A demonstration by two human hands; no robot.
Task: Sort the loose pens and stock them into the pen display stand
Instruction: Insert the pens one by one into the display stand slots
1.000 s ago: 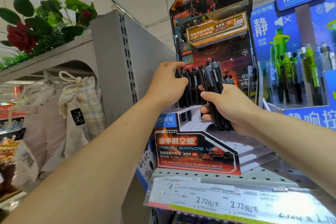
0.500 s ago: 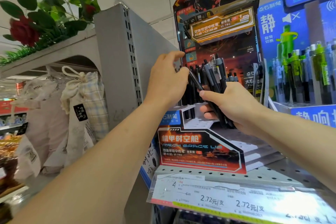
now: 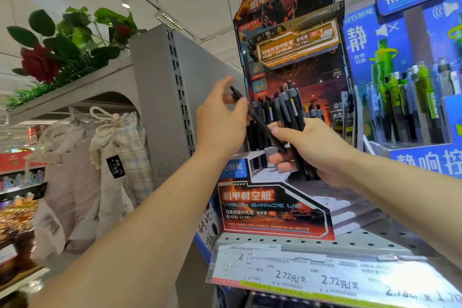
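While the right hand (image 3: pixel 317 150) grips a pen bundle (image 3: pixel 290 117), left hand (image 3: pixel 220 122) fingers (image 3: pixel 226 84) pinch one tilted pen (image 3: pixel 257 120).

Both bare forearms are raised in front of the pen display stand (image 3: pixel 275 207). A single black pen (image 3: pixel 257 120) is pinched slantwise by the left hand (image 3: pixel 221 120), while a bundle of pens (image 3: pixel 290 117) is gripped by the right hand (image 3: pixel 315 150), fingers curled.
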